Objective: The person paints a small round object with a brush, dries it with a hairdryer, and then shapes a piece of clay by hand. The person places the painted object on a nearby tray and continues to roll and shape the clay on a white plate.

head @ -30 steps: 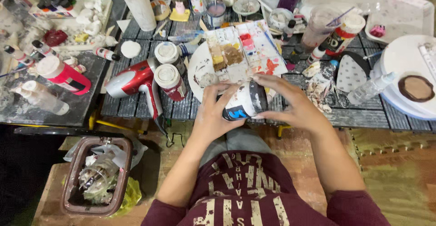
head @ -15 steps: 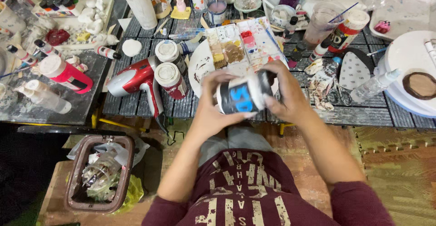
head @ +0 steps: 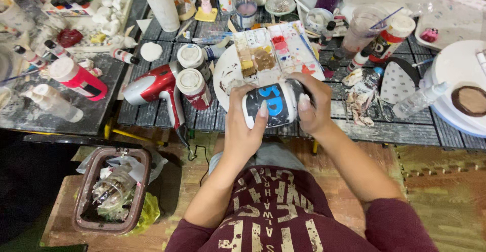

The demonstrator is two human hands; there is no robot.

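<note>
A red hair dryer (head: 158,86) lies left on the table (head: 324,125). The left hand (head: 242,125) and right hand (head: 313,105) curl their fingers around 1 white bottle (head: 273,102), held sideways above the table's front edge.

A craft workshop: paint palette (head: 273,54), paint bottles (head: 195,77), cluttered slatted table (head: 405,125)

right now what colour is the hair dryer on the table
Red and silver-grey with a black cord: the hair dryer lies left of the hands, clearest in the head view.
</note>
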